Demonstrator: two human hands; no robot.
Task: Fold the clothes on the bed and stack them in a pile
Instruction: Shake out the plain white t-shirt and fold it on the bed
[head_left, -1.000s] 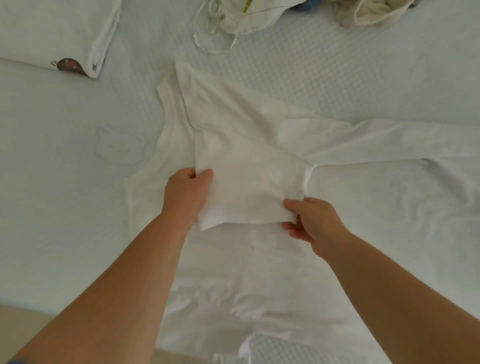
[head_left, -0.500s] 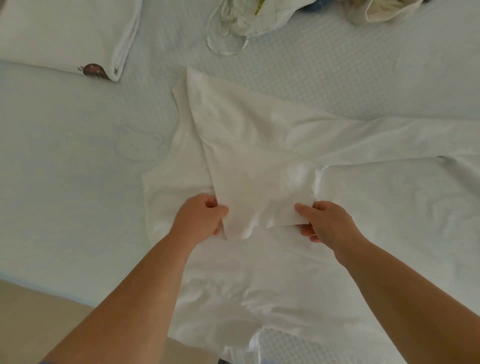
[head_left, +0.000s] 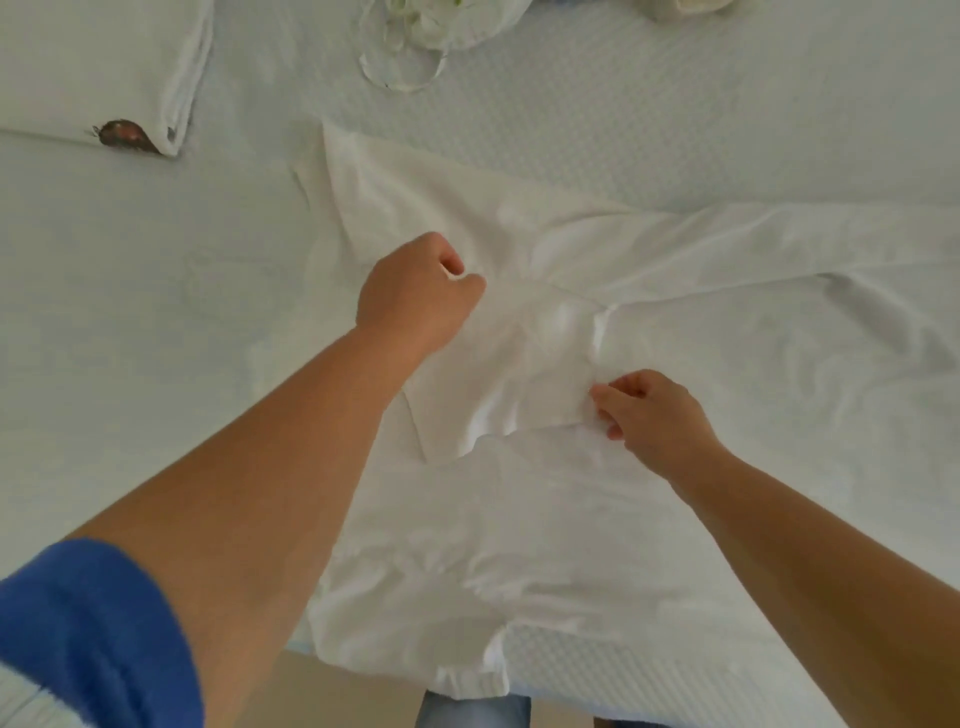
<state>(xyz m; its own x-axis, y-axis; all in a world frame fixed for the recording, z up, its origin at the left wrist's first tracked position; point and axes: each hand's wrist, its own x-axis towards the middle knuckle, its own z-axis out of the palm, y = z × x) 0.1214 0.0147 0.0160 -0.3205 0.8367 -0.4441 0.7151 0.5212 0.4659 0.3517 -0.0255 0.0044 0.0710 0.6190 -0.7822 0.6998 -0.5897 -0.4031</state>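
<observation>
Both hands shifted: left hand (head_left: 415, 291) up shirt (head_left: 545, 519).

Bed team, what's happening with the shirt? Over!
Left hand and right hand both pinching the white shirt, sleeve folded in. Folded pile far left. Nothing blocking.

plain white shirt (head_left: 571, 519), pale blue bed cover (head_left: 649, 130) w/ tiny woven dot pattern, folded white top (head_left: 78, 67) w/ a brown-red print at the corner, bright blue sleeve (head_left: 88, 634), beige floor (head_left: 322, 696)
</observation>
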